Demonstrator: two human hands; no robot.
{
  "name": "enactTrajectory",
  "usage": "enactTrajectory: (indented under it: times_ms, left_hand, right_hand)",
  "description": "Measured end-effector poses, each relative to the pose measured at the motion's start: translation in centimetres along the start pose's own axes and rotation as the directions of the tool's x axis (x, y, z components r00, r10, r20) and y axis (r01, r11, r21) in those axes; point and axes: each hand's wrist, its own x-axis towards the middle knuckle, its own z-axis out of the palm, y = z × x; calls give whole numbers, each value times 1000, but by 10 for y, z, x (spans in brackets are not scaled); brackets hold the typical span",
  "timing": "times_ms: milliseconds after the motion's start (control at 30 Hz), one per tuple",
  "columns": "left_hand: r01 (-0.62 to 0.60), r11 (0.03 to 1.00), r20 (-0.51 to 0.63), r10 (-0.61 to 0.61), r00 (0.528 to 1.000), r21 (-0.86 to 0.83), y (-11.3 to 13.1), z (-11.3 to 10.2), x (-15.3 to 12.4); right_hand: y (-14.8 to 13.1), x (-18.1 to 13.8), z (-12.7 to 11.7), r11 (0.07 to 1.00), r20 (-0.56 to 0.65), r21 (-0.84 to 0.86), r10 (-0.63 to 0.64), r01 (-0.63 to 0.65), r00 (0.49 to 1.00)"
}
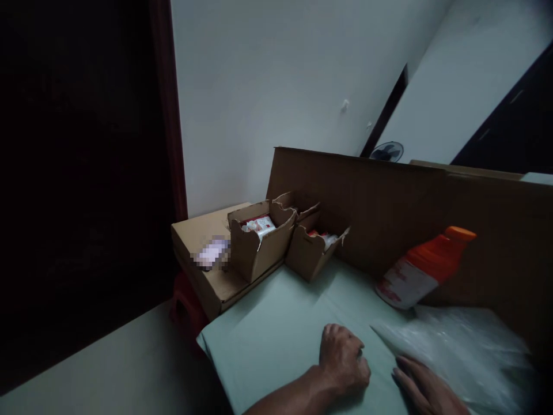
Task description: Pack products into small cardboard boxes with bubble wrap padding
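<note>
My left hand (343, 358) rests on the pale green tabletop cloth (268, 328) with its fingers curled closed. What it holds, if anything, is hidden. To its right, my right hand (425, 385) lies low on the cloth, fingers stretched out, at the near edge of a pile of clear plastic bags (466, 346). Beyond the bags, an orange bottle (419, 268) with an orange cap and a white label stands against the cardboard panel.
Two cardboard bins (272, 253) (305, 253) hold small printed packets (261, 226). A flat cardboard box (203, 230) lies under the left one, above a red stool (188, 305). A tall cardboard panel (345, 202) lines the table's back. A fan (389, 151) stands beyond it.
</note>
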Motion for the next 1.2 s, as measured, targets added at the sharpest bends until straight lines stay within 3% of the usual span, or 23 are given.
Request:
enactTrajectory:
  times_ms: [100, 167, 267, 367, 433, 567, 700, 767, 867, 1067, 1200]
  left_hand:
    - [25, 1000, -21, -25, 999, -3, 0, -5, 3]
    - [50, 999, -35, -50, 998, -4, 1, -11, 3]
    - [84, 996, -30, -84, 996, -8, 11, -22, -11]
    - [78, 997, 12, -78, 997, -13, 23, -27, -32]
    - [54, 999, 42, -54, 998, -8, 24, -27, -39]
    - [6, 999, 77, -9, 997, 43, 6, -14, -29]
    - [-58, 978, 68, 45, 997, 198, -19, -3, -24]
    - [-82, 968, 67, 68, 995, 235, -26, 0, -25]
    - [-77, 970, 27, 73, 997, 229, -29, 5, -27]
    - [-69, 950, -31, 82, 996, 303, -18, 14, -54]
    - [-47, 938, -51, 69, 996, 344, -4, 16, -73]
  right_hand:
    - [-13, -2, -9, 1000, 65, 13, 22, -23, 998]
    - [-20, -25, -13, 999, 85, 17, 27, -28, 996]
    - [-38, -92, -29, 999, 114, -7, 49, -48, 992]
    - [-65, -169, -61, 998, 135, -24, 65, -62, 989]
    - [-71, -207, -88, 996, 143, -50, 83, -77, 986]
    - [-41, -264, -169, 927, -60, -270, 255, -261, 965]
    - [11, -304, -262, 777, -330, -357, 415, -519, 848]
    - [41, -307, -297, 713, -403, -366, 457, -597, 793]
    - [84, -292, -325, 647, -439, -371, 510, -666, 740]
    - [148, -243, -330, 545, -462, -332, 618, -770, 637]
    - [168, -223, -330, 566, -378, -330, 654, -756, 655]
